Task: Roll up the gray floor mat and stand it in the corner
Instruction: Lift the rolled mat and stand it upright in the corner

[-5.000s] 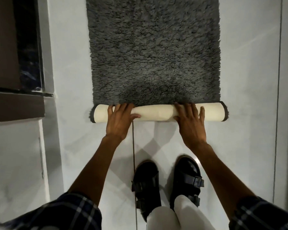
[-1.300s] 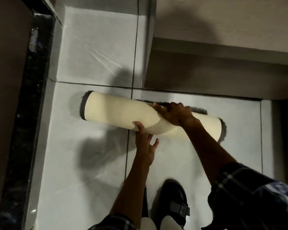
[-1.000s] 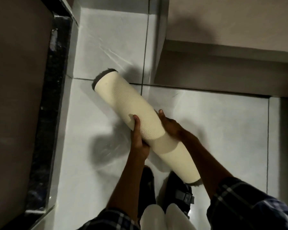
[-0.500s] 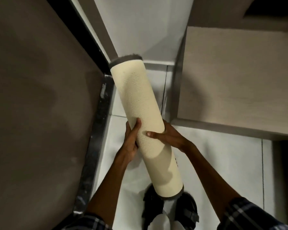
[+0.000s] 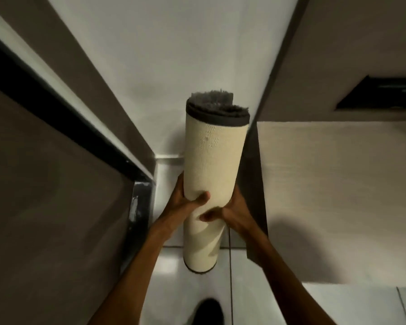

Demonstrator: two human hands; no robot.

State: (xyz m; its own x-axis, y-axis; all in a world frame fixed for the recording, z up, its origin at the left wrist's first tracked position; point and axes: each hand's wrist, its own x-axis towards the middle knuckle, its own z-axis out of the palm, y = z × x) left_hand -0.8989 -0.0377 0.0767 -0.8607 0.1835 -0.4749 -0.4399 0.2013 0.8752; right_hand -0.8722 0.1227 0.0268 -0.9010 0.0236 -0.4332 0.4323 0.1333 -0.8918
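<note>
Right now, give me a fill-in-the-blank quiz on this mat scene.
1. The rolled mat is held by ____ hands.
2. The mat's outer backing is ____ coloured.
3. The fuzzy pile showing at the mat's top end is ____.
4. The mat stands nearly ____.

Missing words: two; cream; gray; upright

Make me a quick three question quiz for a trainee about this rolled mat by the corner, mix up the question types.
1. True or false: both hands grip the rolled mat.
2. Which end shows gray pile? A) top B) bottom C) neither
3. Fill in: the mat is held nearly ____.

Key:
1. True: the left hand and right hand wrap its lower half.
2. A
3. upright, in front of the white wall, next to the wooden cabinet.
</note>
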